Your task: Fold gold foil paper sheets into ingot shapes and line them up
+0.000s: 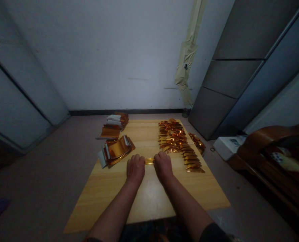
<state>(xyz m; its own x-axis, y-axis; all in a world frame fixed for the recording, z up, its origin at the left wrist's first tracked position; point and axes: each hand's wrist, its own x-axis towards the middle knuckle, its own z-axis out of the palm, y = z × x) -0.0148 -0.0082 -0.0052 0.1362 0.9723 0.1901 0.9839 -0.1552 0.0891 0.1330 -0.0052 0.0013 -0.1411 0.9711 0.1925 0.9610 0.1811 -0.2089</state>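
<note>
Between my two hands a narrow strip of gold foil paper [149, 161] lies low over the wooden board. My left hand [136, 168] is closed on its left end, fingers curled. The other end is gripped by my right hand [162, 165], also closed; the strip's ends are hidden under the fingers. Left of my hands sits a stack of gold foil sheets [117, 148], curved, with pale backs showing. To the right, folded gold foil pieces [173, 136] stand in overlapping rows, the nearest row reaching close to my right hand's side.
More foil sheets [111, 131] lie at the board's far left edge. The wooden board [149, 205] stretches in front of me. More folded foil [197, 143] lies beyond its right edge. A grey refrigerator [222, 74], a white box [227, 148] and a carved wooden seat [262, 141] stand right.
</note>
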